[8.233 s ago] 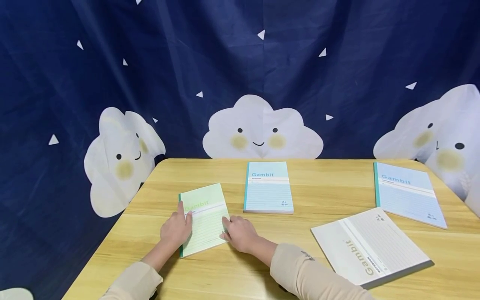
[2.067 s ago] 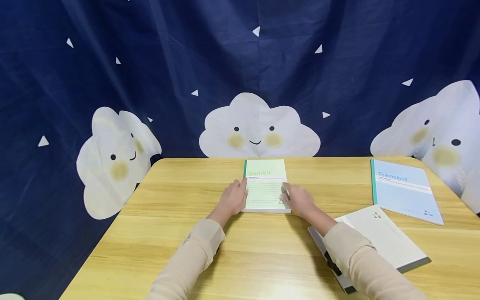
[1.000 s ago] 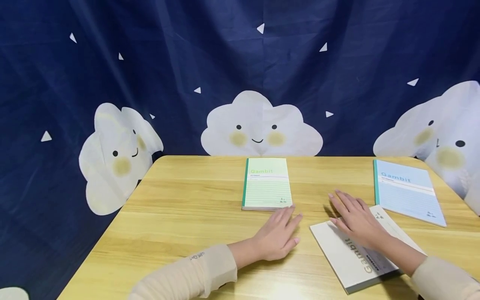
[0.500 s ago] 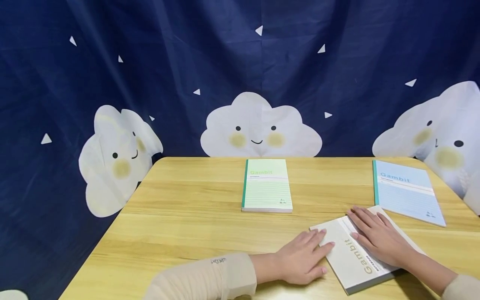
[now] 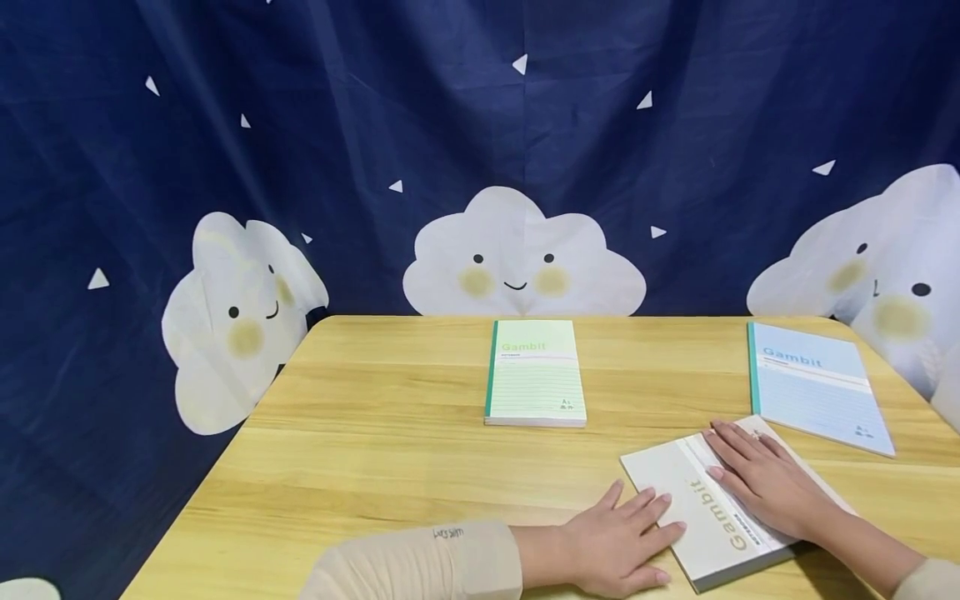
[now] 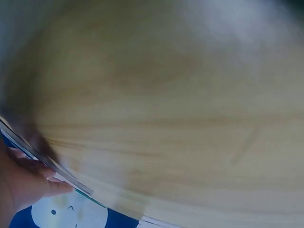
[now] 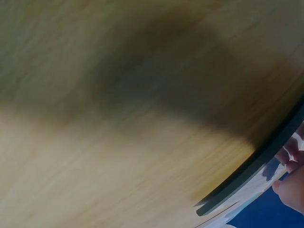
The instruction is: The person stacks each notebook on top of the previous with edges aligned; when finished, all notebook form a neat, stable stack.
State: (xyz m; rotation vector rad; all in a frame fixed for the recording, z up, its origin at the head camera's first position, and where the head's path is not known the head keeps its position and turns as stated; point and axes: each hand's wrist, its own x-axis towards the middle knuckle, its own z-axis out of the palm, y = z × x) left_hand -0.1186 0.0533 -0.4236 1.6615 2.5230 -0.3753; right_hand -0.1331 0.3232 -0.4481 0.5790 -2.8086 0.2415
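On the left, the blue curtain (image 5: 337, 125) with its smiling clouds hangs behind my wooden table (image 5: 360, 450). My beige left sleeve (image 5: 412, 562) comes in low, and past it, toward the far edge, the green notebook (image 5: 535, 383) lies flat, its teal spine on the left. My left hand (image 5: 622, 542) is spread wide, gripping nothing, fingertips at the left edge of the white notebook (image 5: 697, 500), which lies face up at a slant on the table. My right hand (image 5: 772, 483) rests across its cover, fingers nearly straight, grasping nothing. Farthest right lies the blue notebook (image 5: 817, 387), just beyond the white one's upper corner; whether they touch, I can't tell.
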